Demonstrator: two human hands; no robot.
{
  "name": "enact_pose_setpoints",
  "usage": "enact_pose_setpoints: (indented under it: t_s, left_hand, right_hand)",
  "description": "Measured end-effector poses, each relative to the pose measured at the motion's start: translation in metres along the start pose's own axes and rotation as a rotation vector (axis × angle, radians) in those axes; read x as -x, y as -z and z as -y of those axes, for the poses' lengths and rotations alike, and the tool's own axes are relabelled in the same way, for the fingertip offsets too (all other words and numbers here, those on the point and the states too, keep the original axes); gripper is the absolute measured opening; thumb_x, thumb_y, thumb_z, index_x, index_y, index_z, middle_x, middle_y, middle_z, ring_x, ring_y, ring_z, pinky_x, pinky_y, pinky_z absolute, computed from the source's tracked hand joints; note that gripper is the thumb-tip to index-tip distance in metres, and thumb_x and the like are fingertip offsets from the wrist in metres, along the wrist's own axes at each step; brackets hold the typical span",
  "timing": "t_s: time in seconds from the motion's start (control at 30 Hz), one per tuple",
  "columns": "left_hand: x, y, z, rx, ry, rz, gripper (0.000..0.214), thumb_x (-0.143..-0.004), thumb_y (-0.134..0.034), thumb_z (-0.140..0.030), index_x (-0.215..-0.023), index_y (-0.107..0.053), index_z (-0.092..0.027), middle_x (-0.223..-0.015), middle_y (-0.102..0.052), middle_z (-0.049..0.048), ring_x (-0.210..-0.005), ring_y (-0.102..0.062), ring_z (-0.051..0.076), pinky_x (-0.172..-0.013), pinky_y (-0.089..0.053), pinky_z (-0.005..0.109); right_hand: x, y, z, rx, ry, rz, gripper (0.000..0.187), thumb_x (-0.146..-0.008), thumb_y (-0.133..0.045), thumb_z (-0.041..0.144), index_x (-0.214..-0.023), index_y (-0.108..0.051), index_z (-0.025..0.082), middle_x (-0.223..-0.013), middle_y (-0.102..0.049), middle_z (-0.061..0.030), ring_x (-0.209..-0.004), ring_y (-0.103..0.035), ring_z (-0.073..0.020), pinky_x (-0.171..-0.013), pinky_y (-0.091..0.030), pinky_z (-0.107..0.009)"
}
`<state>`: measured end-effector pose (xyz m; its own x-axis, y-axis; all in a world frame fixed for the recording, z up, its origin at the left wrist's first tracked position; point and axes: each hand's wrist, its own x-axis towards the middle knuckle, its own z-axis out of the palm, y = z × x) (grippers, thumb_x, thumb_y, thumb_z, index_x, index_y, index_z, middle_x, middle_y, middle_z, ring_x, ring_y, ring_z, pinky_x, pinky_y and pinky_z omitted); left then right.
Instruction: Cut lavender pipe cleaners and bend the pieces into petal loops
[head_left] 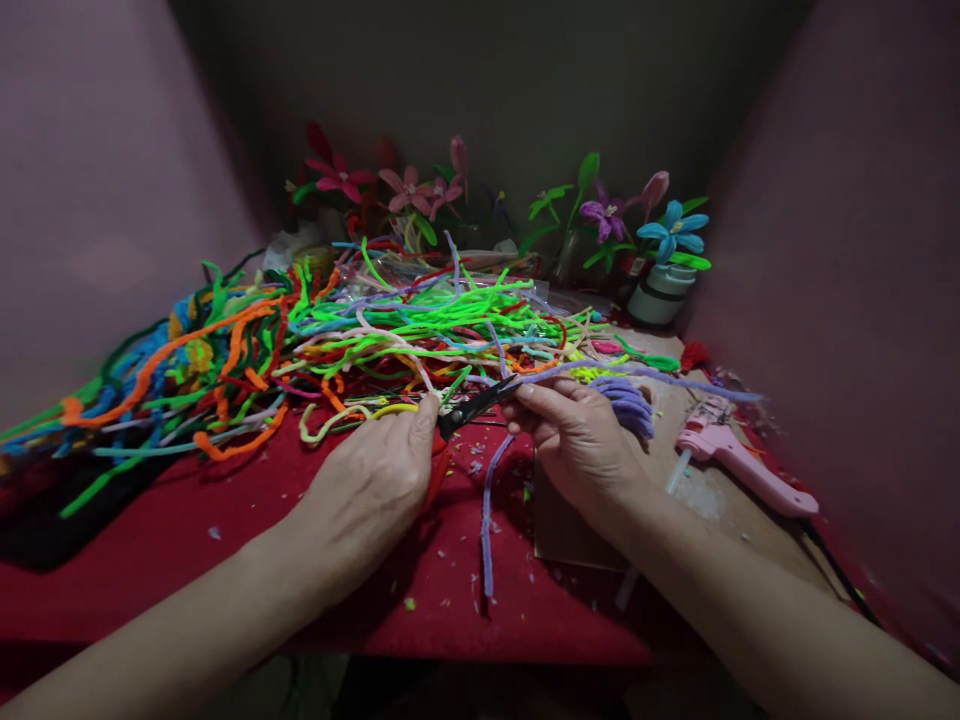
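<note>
My left hand (382, 470) is closed round the red handles of a pair of scissors (480, 404), whose dark blades point right toward my other hand. In a pinch between thumb and fingers, my right hand (574, 425) holds a purple pipe cleaner (675, 378) that runs out to the right. The blade tips meet the pipe cleaner beside my right fingertips. Another length of purple pipe cleaner (487, 530) hangs or lies below, between the hands. Just behind my right hand lies a bunch of short purple pieces (624, 403).
A heap of coloured pipe cleaners (420, 320) covers the back and left of the red cloth (247, 570). On the right, a pink glue gun (742, 455) rests on a cardboard sheet (709, 510). Pipe-cleaner flowers stand behind, one blue flower (673, 232) in a small jar (660, 293).
</note>
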<state>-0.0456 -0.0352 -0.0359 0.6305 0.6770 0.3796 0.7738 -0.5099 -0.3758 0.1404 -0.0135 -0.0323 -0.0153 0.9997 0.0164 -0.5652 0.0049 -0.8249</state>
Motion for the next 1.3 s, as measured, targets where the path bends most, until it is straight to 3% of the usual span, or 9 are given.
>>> enact_pose_setpoints:
  t_s: [0.23,0.47,0.73,0.97,1.3]
  left_hand:
    - [0.0009,-0.0044,-0.0034,-0.039,-0.015,0.025,0.041,-0.078,-0.03,0.001,-0.115,-0.049,0.002,-0.087,-0.064,0.0198,-0.074,-0.064,0.025,-0.062,-0.053,0.035]
    - [-0.0008,-0.0063,-0.0057,0.057,0.027,0.073,0.042,-0.08,-0.029,0.003,-0.119,-0.044,0.004,-0.089,-0.064,0.0206,-0.079,-0.063,0.025,-0.066,-0.053,0.038]
    - [-0.0041,-0.0047,-0.0041,0.158,0.076,0.131,0.04,-0.081,-0.028,0.001,-0.117,-0.046,0.001,-0.089,-0.064,0.0184,-0.083,-0.063,0.024,-0.074,-0.052,0.037]
    - [0.0012,-0.0076,-0.0021,0.24,0.084,0.151,0.043,-0.082,-0.03,-0.002,-0.125,-0.039,-0.002,-0.101,-0.062,0.0191,-0.094,-0.06,0.024,-0.078,-0.051,0.038]
    - [0.001,-0.0059,-0.0029,0.273,0.106,0.151,0.043,-0.082,-0.03,-0.001,-0.123,-0.042,-0.004,-0.098,-0.063,0.0175,-0.089,-0.061,0.023,-0.077,-0.051,0.037]
  right_hand:
    - [0.0013,-0.0019,0.001,0.071,0.044,-0.045,0.002,-0.061,-0.066,0.014,-0.061,-0.065,0.015,-0.055,-0.063,0.001,-0.05,-0.056,-0.0098,-0.052,-0.045,-0.022]
    - [-0.0004,0.0026,-0.0022,0.129,0.096,0.02,0.005,-0.065,-0.064,0.013,-0.064,-0.067,0.016,-0.057,-0.064,0.002,-0.052,-0.056,-0.0089,-0.056,-0.044,-0.023]
    - [0.001,0.0032,-0.0037,0.16,0.083,0.01,0.005,-0.065,-0.063,0.013,-0.065,-0.067,0.016,-0.057,-0.063,0.0018,-0.052,-0.055,-0.0091,-0.055,-0.041,-0.022]
    - [0.0005,0.0016,-0.002,0.124,0.088,0.036,0.005,-0.066,-0.064,0.014,-0.065,-0.067,0.016,-0.059,-0.064,0.0013,-0.053,-0.055,-0.0094,-0.057,-0.043,-0.024]
    - [0.0006,0.0019,-0.0025,0.123,0.058,0.077,0.006,-0.066,-0.066,0.016,-0.071,-0.069,0.016,-0.067,-0.067,-0.0007,-0.054,-0.056,-0.01,-0.057,-0.044,-0.025]
